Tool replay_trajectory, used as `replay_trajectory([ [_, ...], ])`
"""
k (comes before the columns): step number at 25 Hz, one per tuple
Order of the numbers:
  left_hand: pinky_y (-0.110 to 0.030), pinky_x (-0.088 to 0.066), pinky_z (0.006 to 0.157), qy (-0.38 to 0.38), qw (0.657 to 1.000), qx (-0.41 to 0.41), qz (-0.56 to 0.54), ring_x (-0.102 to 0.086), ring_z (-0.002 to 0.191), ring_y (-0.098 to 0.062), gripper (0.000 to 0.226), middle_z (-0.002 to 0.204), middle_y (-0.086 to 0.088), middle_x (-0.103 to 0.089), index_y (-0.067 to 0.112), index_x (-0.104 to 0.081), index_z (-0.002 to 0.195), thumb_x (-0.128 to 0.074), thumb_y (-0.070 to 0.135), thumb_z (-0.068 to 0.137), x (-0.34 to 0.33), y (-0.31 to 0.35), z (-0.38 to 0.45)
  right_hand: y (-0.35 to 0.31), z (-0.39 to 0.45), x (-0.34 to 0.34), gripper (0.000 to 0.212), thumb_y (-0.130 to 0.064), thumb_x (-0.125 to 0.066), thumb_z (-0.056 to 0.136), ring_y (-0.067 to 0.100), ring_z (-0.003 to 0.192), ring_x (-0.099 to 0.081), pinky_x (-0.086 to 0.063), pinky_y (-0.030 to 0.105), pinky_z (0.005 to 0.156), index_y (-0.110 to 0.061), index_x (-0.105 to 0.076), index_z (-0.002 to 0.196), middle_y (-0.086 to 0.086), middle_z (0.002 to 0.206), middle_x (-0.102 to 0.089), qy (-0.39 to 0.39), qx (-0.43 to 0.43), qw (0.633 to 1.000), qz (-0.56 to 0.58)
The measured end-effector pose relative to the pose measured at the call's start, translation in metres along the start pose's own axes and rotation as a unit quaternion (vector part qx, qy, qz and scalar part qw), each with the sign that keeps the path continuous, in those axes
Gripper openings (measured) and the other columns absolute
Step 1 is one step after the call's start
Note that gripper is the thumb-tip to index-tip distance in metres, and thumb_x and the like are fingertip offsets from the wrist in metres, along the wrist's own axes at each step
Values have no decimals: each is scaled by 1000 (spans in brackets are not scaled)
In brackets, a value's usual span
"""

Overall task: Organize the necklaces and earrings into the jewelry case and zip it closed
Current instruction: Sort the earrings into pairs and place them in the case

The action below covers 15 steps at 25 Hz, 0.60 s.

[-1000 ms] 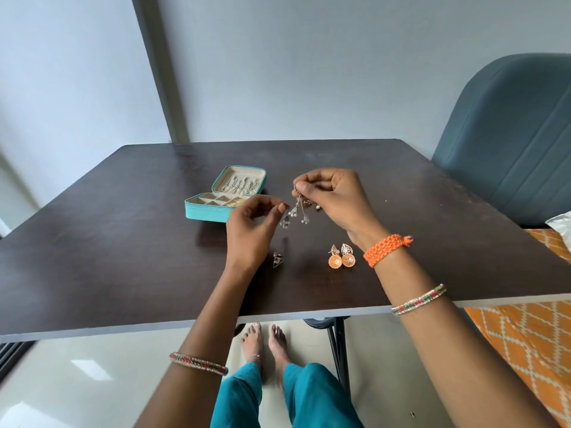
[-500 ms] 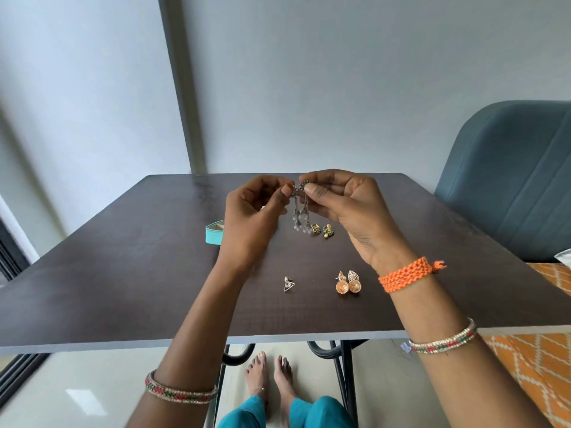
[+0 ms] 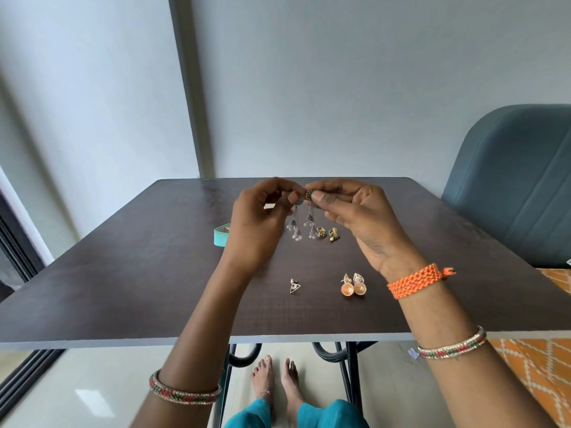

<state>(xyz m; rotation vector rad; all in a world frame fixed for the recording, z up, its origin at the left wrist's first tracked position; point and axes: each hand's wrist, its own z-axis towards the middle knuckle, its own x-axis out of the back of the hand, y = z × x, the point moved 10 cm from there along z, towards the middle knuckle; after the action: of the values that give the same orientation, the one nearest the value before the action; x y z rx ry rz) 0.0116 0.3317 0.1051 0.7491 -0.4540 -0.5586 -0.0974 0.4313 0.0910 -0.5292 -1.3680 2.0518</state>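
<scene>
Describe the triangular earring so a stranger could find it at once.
On the dark table, look near the front edge, below the left hand. The triangular earring lies alone, left of the round peach earrings: small, silver, an open triangle.

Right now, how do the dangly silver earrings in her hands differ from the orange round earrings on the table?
The silver earrings hang in the air, pinched at the top by the left hand and the right hand; the orange earrings lie on the table, untouched. The silver earrings are long chains ending in small bells; the orange earrings are short, round domes. Both are pairs, kept side by side.
</scene>
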Motion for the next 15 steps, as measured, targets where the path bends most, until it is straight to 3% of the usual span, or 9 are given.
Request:
replay_trajectory([
  [4,-40,-54,78,-10,1000,14,-12,-63,75,-19,16,81,-2,-70,20,-69,84,-60,7,89,0,-9,-2,2,0,-3,14,0,-66,82,4,80,-68,-47,11,68,-11,-72,87,-5,80,-74,-11,4,1000,19],
  [6,-44,-55,78,-10,1000,16,-20,-64,77,-25,13,82,-2,-70,20,-69,85,-60,10,88,2,-13,-3,6,1,-5,14,-1,-66,82,7,83,-67,-49,18,72,-13,-73,86,-3,81,-74,-11,0,1000,22],
  [9,-42,-55,77,-10,999,24,-28,-64,74,-17,15,78,4,-69,21,-69,83,-60,10,88,9,-18,1,13,6,-13,14,-4,-66,83,13,86,-68,-52,32,80,-15,-74,87,1,85,-75,-18,-19,999,32],
  [12,-32,-55,73,-11,999,28,-28,-63,73,-14,18,76,5,-68,19,-68,82,-59,5,90,17,-25,11,19,17,-24,13,-3,-65,83,19,83,-70,-56,31,76,-10,-72,91,5,85,-74,-27,-33,997,57],
  [15,-31,-54,73,-8,999,32,-26,-63,72,-13,19,75,4,-68,19,-68,82,-59,5,90,30,-38,25,25,35,-38,12,-3,-64,85,19,76,-71,-57,27,71,-8,-71,92,3,83,-74,-35,-44,995,81],
])
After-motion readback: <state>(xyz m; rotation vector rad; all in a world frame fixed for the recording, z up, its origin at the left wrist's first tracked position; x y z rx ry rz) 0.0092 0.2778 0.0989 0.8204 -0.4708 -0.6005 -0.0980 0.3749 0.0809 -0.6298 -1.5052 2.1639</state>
